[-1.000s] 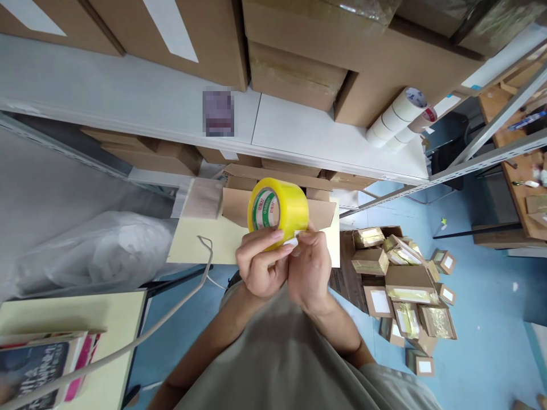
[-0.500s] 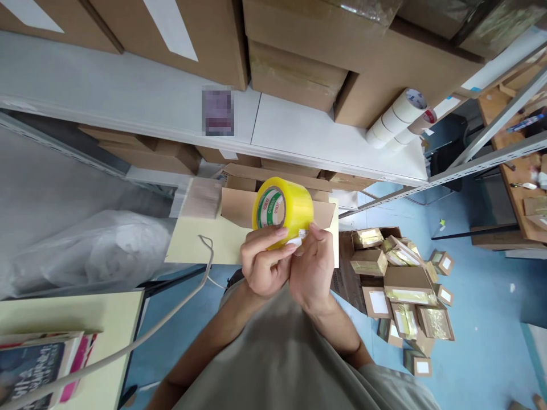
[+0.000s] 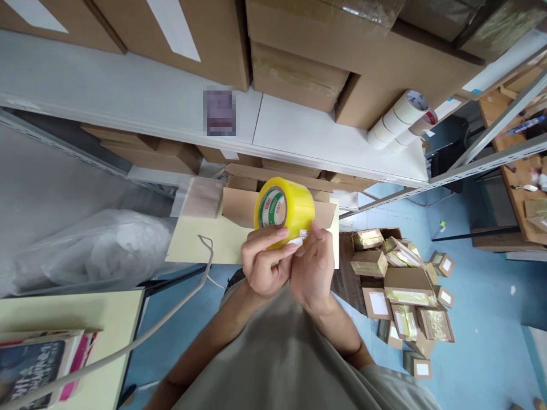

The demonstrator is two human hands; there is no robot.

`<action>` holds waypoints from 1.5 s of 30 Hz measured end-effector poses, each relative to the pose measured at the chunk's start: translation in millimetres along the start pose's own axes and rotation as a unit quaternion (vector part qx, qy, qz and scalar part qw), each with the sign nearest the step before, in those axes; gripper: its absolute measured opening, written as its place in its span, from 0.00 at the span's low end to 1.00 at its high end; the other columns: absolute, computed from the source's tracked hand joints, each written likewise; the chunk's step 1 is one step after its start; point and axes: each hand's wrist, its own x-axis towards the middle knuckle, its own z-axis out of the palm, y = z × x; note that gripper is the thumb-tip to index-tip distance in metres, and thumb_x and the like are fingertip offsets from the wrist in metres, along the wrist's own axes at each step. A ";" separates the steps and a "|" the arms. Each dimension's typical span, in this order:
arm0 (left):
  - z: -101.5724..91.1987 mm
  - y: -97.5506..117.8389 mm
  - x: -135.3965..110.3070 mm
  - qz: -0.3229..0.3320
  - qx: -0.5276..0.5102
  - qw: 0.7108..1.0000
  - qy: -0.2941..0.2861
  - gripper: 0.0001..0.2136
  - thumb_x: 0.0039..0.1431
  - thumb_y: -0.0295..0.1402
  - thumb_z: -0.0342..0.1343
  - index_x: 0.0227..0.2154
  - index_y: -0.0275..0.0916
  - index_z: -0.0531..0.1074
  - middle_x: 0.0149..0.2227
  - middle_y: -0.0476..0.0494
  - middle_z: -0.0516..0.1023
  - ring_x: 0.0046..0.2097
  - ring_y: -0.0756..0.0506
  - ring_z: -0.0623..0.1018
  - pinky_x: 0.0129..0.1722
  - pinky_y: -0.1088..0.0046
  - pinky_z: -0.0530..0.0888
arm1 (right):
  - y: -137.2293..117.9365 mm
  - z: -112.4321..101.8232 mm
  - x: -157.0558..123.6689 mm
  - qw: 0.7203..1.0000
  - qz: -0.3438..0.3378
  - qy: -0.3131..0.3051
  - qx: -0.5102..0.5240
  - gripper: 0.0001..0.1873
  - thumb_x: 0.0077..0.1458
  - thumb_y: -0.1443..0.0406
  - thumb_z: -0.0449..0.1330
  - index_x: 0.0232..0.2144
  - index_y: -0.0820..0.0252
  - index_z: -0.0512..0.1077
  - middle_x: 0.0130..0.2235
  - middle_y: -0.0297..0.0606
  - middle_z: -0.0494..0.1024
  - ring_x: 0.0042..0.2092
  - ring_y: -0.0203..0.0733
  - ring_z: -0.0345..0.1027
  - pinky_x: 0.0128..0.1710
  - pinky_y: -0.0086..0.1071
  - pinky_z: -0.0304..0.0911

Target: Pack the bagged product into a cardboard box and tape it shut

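Note:
A roll of yellow packing tape [image 3: 301,206], with a green and white printed core, is held up between both hands. My left hand [image 3: 267,262] pinches its lower left edge, two fingers lying along the rim. At the lower right side, the fingers of my right hand [image 3: 314,265] are closed on the roll. A small white tab [image 3: 296,242] shows between the fingertips, next to a tiny printed label [image 3: 304,233] on the tape. Behind the roll, an open cardboard box [image 3: 239,206] with raised flaps stands on the pale yellow table [image 3: 188,245].
A shelf [image 3: 294,128] with large cartons [image 3: 299,74] runs across the back. White tape rolls [image 3: 395,119] lie at its right end. Several small taped boxes [image 3: 405,282] are piled on the blue floor to the right. A cable [image 3: 171,313] crosses the left side, above books [image 3: 38,364].
Almost nothing differs. The roll and both hands keep the same grip; the whole view has shifted by a few pixels.

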 end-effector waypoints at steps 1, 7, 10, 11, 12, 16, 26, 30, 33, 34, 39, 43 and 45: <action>0.1 0.2 0.0 -0.002 0.005 1.000 0.000 0.05 0.71 0.30 0.62 0.38 0.45 0.74 0.42 0.47 0.79 0.42 0.46 0.85 0.38 0.67 0.84 | -0.2 0.5 0.0 1.000 0.002 -0.003 -0.002 0.07 0.56 0.55 0.61 0.33 0.49 0.68 0.34 0.32 0.78 0.47 0.46 0.76 0.52 0.39 0.76; 0.5 -1.0 -3.6 -0.003 0.002 1.000 0.005 0.05 0.70 0.29 0.64 0.39 0.45 0.74 0.43 0.47 0.79 0.42 0.46 0.85 0.38 0.65 0.84 | -1.6 2.2 -0.2 1.000 -0.001 -0.011 -0.021 0.08 0.52 0.56 0.59 0.34 0.49 0.69 0.35 0.31 0.78 0.48 0.46 0.76 0.54 0.40 0.75; -0.9 -1.5 -3.4 -0.007 0.001 1.000 0.003 0.05 0.71 0.30 0.63 0.38 0.45 0.73 0.42 0.46 0.78 0.42 0.46 0.84 0.38 0.65 0.84 | -2.0 1.0 -1.1 1.000 -0.004 -0.007 -0.026 0.08 0.51 0.56 0.60 0.34 0.49 0.69 0.35 0.31 0.79 0.47 0.46 0.76 0.55 0.40 0.74; -1.5 -1.5 -2.8 -0.006 0.000 1.000 -0.001 0.05 0.72 0.31 0.63 0.38 0.45 0.73 0.43 0.46 0.78 0.42 0.46 0.84 0.38 0.65 0.84 | -2.2 0.5 -1.6 1.000 -0.004 -0.006 -0.025 0.09 0.52 0.55 0.59 0.35 0.49 0.70 0.35 0.31 0.79 0.48 0.46 0.77 0.55 0.40 0.74; -2.0 -1.4 -2.0 -0.004 -0.004 1.000 -0.003 0.05 0.72 0.31 0.63 0.38 0.45 0.73 0.43 0.46 0.78 0.42 0.46 0.84 0.38 0.65 0.84 | -2.5 0.1 -2.2 1.000 -0.004 -0.004 -0.022 0.09 0.53 0.55 0.59 0.35 0.50 0.70 0.35 0.32 0.80 0.48 0.47 0.77 0.55 0.40 0.74; -2.5 0.0 1.2 -0.002 -0.018 1.000 -0.001 0.05 0.71 0.32 0.64 0.38 0.45 0.74 0.44 0.46 0.79 0.43 0.46 0.84 0.39 0.66 0.83 | -4.4 0.8 -3.7 1.000 -0.004 -0.001 -0.015 0.11 0.56 0.53 0.58 0.37 0.50 0.71 0.37 0.33 0.81 0.51 0.48 0.78 0.56 0.42 0.73; -8.0 -0.6 -3.6 -0.021 0.023 0.999 -0.018 0.07 0.73 0.37 0.61 0.37 0.44 0.73 0.44 0.45 0.79 0.45 0.45 0.83 0.41 0.66 0.83 | -7.9 0.1 -5.1 0.998 -0.011 -0.050 -0.023 0.10 0.55 0.56 0.57 0.38 0.51 0.73 0.40 0.35 0.83 0.54 0.49 0.77 0.58 0.44 0.74; -12.6 -1.2 -4.2 -0.038 0.003 0.999 -0.031 0.04 0.73 0.35 0.61 0.39 0.44 0.74 0.48 0.44 0.80 0.49 0.45 0.83 0.44 0.66 0.83 | -9.8 -4.1 -5.0 0.997 0.000 -0.062 -0.043 0.12 0.59 0.53 0.56 0.38 0.51 0.73 0.40 0.35 0.83 0.54 0.48 0.77 0.57 0.42 0.74; -12.6 -0.5 -2.3 -0.021 0.002 0.999 -0.032 0.04 0.73 0.35 0.62 0.40 0.44 0.74 0.47 0.45 0.80 0.48 0.46 0.84 0.44 0.67 0.84 | -10.5 -3.9 -5.3 0.996 0.007 -0.068 -0.048 0.10 0.58 0.55 0.57 0.38 0.51 0.73 0.38 0.34 0.81 0.51 0.48 0.76 0.56 0.42 0.74; -12.2 0.1 -1.7 -0.018 0.002 0.999 -0.029 0.04 0.74 0.35 0.62 0.40 0.44 0.74 0.46 0.45 0.80 0.48 0.46 0.84 0.44 0.67 0.84 | -10.2 -3.6 -5.7 0.996 0.004 -0.071 -0.051 0.10 0.57 0.56 0.58 0.37 0.51 0.73 0.37 0.34 0.80 0.49 0.48 0.76 0.55 0.41 0.74; -11.5 3.7 0.9 -0.016 -0.009 1.000 -0.019 0.04 0.74 0.34 0.62 0.40 0.44 0.74 0.47 0.46 0.80 0.48 0.47 0.84 0.44 0.68 0.83 | -7.4 -7.8 -7.4 0.991 -0.022 -0.078 -0.107 0.08 0.56 0.56 0.59 0.37 0.51 0.71 0.35 0.34 0.77 0.43 0.46 0.75 0.49 0.40 0.75; -12.8 3.0 2.8 0.001 -0.002 1.000 -0.030 0.05 0.74 0.33 0.62 0.39 0.44 0.73 0.46 0.46 0.80 0.46 0.46 0.84 0.43 0.66 0.83 | -11.1 -20.4 -0.9 0.979 -0.038 -0.113 -0.168 0.15 0.64 0.49 0.59 0.41 0.52 0.74 0.37 0.35 0.80 0.42 0.46 0.77 0.43 0.39 0.75; -13.7 1.6 4.3 0.016 -0.018 0.999 -0.029 0.04 0.73 0.33 0.63 0.40 0.44 0.74 0.46 0.46 0.81 0.45 0.46 0.84 0.43 0.66 0.82 | -17.3 -27.1 4.7 0.969 -0.051 -0.142 -0.197 0.16 0.66 0.49 0.63 0.43 0.53 0.76 0.38 0.35 0.82 0.42 0.46 0.78 0.42 0.38 0.75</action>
